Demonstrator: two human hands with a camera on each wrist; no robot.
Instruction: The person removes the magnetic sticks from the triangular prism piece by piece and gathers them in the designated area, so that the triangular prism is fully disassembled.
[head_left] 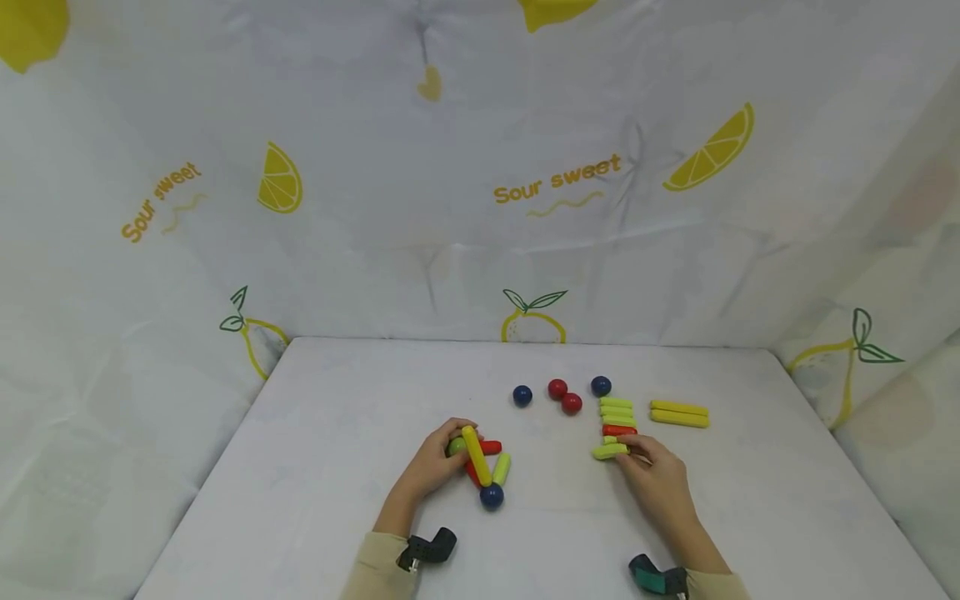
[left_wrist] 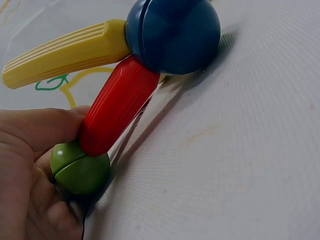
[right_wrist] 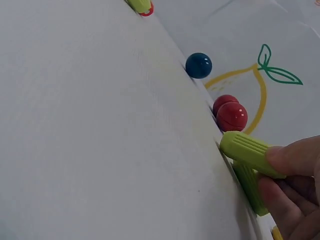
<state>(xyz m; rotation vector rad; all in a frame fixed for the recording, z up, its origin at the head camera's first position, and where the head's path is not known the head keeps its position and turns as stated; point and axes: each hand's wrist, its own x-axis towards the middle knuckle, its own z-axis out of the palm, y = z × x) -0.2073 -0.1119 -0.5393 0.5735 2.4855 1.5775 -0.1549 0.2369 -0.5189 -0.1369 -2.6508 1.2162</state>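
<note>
My left hand [head_left: 432, 462] grips a small structure of balls and rods by its green ball [left_wrist: 80, 169], the thumb against a red rod [left_wrist: 119, 107]. That rod runs to a blue ball [left_wrist: 182, 35], from which a yellow rod [left_wrist: 75, 50] slants upward. Another red rod [head_left: 491, 447] and a light green rod [head_left: 502, 469] also belong to the structure. My right hand [head_left: 660, 481] pinches a loose light green rod [right_wrist: 247, 151] between thumb and fingers, at the near end of a row of rods. Just below it another light green rod [right_wrist: 250, 187] is partly hidden by the fingers.
Beyond the right hand, several light green rods [head_left: 617, 412] and a red rod [head_left: 619, 431] lie in a row. Two yellow rods [head_left: 678, 414] lie to its right. Two blue balls [head_left: 522, 396] and two red balls [head_left: 557, 389] sit farther back on the white table [head_left: 337, 433].
</note>
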